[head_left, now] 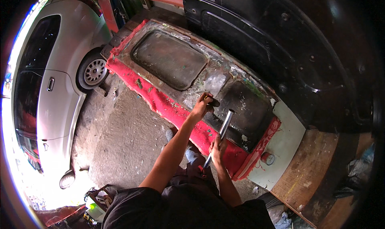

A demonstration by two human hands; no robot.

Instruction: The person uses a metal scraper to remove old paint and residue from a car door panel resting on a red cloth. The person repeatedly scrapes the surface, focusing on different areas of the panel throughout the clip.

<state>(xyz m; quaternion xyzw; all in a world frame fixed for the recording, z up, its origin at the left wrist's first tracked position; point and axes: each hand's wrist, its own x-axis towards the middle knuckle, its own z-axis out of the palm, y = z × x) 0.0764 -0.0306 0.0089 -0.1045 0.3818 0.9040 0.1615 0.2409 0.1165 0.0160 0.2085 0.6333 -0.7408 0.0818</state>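
Note:
A scraped metal vehicle panel (212, 81) with pressed-in recesses lies in front of me on red cloth (168, 106), its paint worn and flaking. Over its near edge, my left hand (203, 105) is closed round a small dark block (215, 103), whose exact kind I cannot make out. Nearer my body, my right hand (217, 149) grips a long, shiny metal tube (225, 125). The tube slants up over the panel's dark right-hand recess, with a dark tip at its far end.
A silver car (62, 88) stands at the left on the rough concrete floor (120, 137). Behind the panel leans a large black metal panel (288, 48). To the right are a small tin (268, 158) on a pale surface (286, 137) and wooden boards (311, 165).

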